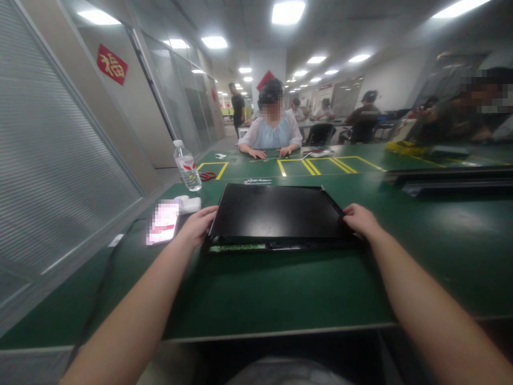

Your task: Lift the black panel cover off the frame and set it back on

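A black display panel [276, 211] lies in front of me on the green table, its glossy dark face up. A strip of green circuit board [238, 248] shows along its near edge, beside a dark connector-like piece. My left hand [200, 224] grips the panel's left edge, fingers on the rim and thumb partly hidden. On the opposite side, my right hand [359, 220] pinches the right edge near the near corner. Close to my left hand are a lit phone [163, 222] and a white rounded object [189, 205].
A water bottle [187, 166] and red-handled scissors [207, 175] stand and lie at the back left. Long black bars [452, 182] lie on the right. Yellow tape [312, 167] marks the far table [256, 170], where a person [272, 131] sits. A black cable [106, 278] runs at left.
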`<state>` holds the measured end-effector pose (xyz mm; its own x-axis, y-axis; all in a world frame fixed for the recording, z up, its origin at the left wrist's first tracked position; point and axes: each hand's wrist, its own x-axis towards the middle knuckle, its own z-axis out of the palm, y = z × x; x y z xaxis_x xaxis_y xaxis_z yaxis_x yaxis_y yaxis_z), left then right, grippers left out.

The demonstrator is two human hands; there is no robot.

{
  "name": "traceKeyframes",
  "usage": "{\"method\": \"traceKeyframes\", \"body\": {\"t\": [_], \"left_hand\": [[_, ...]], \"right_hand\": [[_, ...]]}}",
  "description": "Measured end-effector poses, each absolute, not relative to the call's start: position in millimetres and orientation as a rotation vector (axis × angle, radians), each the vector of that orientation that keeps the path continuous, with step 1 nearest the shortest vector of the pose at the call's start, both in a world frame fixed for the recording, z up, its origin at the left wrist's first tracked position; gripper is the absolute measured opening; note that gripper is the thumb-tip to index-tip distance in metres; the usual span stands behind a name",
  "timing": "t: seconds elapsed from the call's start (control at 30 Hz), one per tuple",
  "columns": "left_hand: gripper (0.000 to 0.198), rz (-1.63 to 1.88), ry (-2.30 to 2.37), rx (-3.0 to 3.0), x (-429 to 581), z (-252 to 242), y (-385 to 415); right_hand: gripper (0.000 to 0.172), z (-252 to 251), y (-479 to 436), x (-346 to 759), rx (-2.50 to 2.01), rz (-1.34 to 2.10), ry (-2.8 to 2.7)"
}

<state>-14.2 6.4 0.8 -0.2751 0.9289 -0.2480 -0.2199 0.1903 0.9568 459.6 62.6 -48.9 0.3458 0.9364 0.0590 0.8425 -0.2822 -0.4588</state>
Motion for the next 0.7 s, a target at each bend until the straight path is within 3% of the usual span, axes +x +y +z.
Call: {"method": "traceKeyframes", "body": {"t": [0.7], "left_hand": [[0.027, 1.329, 1.446, 0.742, -8.7, 6.5, 4.0]], "right_hand": [[0.032, -43.0, 58.5, 456.6, -2.228, 0.348, -1.549]]}}
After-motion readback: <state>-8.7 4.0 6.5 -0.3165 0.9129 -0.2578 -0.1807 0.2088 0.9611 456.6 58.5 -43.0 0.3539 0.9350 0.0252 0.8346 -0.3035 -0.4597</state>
